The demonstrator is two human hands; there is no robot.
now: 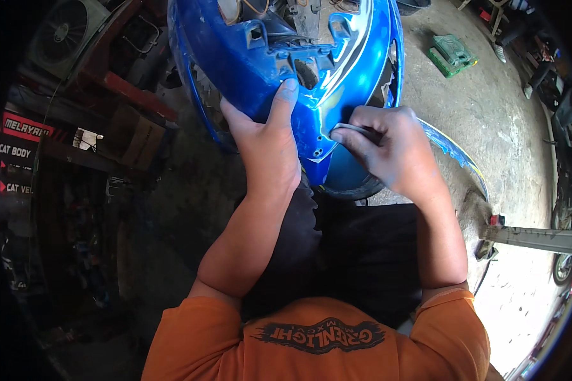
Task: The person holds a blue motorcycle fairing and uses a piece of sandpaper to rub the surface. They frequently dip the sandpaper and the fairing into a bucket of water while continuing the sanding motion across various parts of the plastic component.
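Observation:
A blue motorcycle body panel [235, 70] fills the upper middle, its narrow pointed end toward me. White and bare-looking patches show in its paint along the right side and near the tip. My left hand [267, 133] grips the panel's left edge, with the thumb on top and the other fingers hidden underneath. Beside the tip on the right, my right hand [388, 143] is closed in a pinch. Between its thumb and fingers is a thin grey piece of folded sandpaper [342, 128], touching the panel's surface near two small holes.
Under the panel's tip stands a round blue basin [353, 171]. A curved blue strip [454, 149] lies to the right on the concrete floor. Farther off sits a green plastic case [452, 54]. A metal post [537, 238] juts in from the right, and a fan [60, 35] stands at the upper left.

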